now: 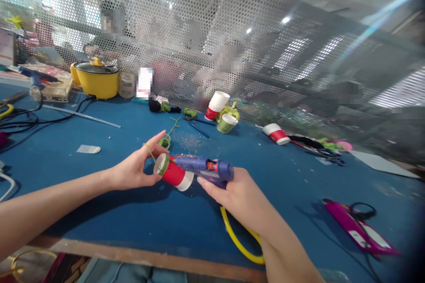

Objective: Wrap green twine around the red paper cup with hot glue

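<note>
My left hand (138,169) is closed around the base end of a red and white paper cup (175,174), which lies tilted on its side above the table. Green yarn (162,164) is wound around that end, and a loose strand runs back to a small coil (165,142). My right hand (236,190) grips a blue hot glue gun (201,167). Its nozzle points left and is at the yarn-wound end of the cup; whether it touches cannot be made out. A yellow curved tube or handle (237,241) shows below my right wrist.
A yellow electric pot (98,80) and another glue gun (38,77) stand back left. Paper cups (217,102), a green-wrapped cup (227,124) and a pen (199,130) lie beyond my hands. A magenta pouch (360,227) with a cable is at right. A perforated screen (179,31) borders the table; people sit behind.
</note>
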`<act>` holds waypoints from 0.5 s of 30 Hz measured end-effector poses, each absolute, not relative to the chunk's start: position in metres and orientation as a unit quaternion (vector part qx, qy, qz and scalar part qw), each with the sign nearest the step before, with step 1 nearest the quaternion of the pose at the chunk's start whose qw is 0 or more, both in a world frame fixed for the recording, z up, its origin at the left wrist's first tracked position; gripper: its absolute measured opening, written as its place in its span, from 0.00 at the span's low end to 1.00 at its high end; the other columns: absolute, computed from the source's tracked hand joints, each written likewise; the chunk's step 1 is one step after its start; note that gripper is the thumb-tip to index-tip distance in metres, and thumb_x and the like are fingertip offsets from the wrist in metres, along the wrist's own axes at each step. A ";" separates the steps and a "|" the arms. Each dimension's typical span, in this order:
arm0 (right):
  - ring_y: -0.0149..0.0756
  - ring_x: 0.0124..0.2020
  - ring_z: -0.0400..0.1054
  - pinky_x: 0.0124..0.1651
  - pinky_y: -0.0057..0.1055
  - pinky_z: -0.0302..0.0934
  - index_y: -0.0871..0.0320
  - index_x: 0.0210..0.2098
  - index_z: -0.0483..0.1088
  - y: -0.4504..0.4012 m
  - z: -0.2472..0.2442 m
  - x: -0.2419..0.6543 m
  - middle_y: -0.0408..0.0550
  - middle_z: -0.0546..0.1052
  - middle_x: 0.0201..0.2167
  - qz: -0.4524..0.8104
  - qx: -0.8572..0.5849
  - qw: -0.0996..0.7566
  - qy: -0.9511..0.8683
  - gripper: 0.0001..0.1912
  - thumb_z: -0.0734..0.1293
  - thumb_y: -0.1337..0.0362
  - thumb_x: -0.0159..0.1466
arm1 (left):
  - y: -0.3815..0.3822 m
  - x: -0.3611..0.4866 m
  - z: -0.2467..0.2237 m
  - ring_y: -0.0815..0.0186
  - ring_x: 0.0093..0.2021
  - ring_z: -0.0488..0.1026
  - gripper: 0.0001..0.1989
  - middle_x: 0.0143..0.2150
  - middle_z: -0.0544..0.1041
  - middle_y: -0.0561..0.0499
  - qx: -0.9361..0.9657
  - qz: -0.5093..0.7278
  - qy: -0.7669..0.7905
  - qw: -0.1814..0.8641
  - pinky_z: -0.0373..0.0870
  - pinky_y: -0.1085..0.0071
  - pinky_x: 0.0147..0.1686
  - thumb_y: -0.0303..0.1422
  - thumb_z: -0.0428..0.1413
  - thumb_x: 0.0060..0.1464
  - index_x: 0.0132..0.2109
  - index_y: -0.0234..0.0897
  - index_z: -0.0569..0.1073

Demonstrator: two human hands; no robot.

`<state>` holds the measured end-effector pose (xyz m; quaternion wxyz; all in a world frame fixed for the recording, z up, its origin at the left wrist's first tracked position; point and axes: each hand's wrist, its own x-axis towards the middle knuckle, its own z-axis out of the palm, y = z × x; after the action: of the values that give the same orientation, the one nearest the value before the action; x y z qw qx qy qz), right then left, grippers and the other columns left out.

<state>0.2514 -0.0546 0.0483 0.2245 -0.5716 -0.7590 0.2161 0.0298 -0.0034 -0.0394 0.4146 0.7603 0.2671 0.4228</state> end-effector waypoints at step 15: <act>0.35 0.26 0.68 0.28 0.28 0.61 0.59 0.26 0.71 -0.051 0.045 0.250 0.45 0.76 0.24 0.178 -0.573 0.230 -0.767 0.10 0.63 0.60 0.57 | -0.003 0.029 -0.041 0.59 0.50 0.66 0.45 0.50 0.67 0.44 0.765 0.424 0.248 0.417 0.59 0.55 0.54 0.23 0.55 0.47 0.64 0.46 0.38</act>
<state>0.2502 -0.0513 0.0454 0.2298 -0.5727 -0.7665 0.1777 0.0292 -0.0027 -0.0413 0.4168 0.7650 0.2476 0.4239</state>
